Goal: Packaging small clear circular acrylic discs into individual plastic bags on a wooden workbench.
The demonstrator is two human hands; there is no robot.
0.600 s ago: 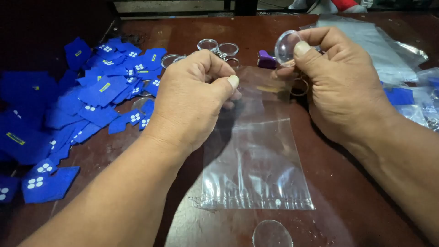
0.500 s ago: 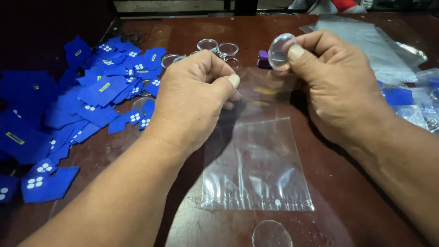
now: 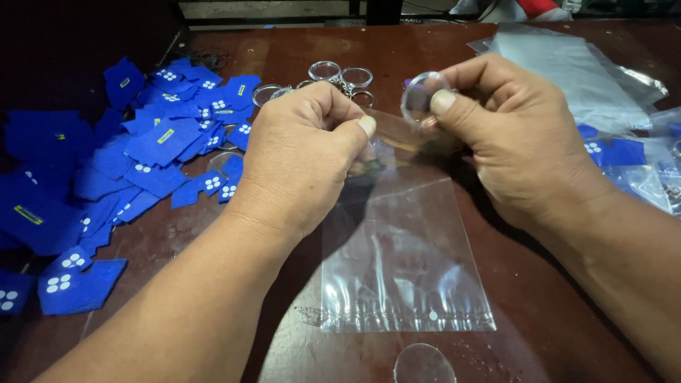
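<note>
Two bare hands met above the dark red-brown wooden counter point(image 3: 397, 53), and between them hung a clear, rectangular plastic bag point(image 3: 401, 262). The bag's long axis ran away from the person, with its open mouth at the far end, between the hands, and its sealed, perforated edge nearest the camera. The left hand point(image 3: 301, 152) was clenched on the left corner of the bag's mouth, thumb pressed against curled fingers. The right hand point(image 3: 518, 138) pinched a small, round, transparent plastic disc point(image 3: 423, 99) between thumb and fingertips; whether it also gripped the bag's other corner could not be told.

The disc stood just beyond and slightly right of the bag's mouth, so the right hand was the nearer to the opening. The disc looked thin, glassy and slightly domed, catching light along its rim.

Left of the bag lay a spread of blue fabric patches with white dots point(image 3: 152, 145). Beyond the bag's mouth sat a cluster of silver key rings point(image 3: 340, 76). Right of the bag lay a stack of clear plastic sleeves point(image 3: 574, 60). A second transparent disc point(image 3: 424, 363) rested on the counter just nearer than the bag's sealed edge.
</note>
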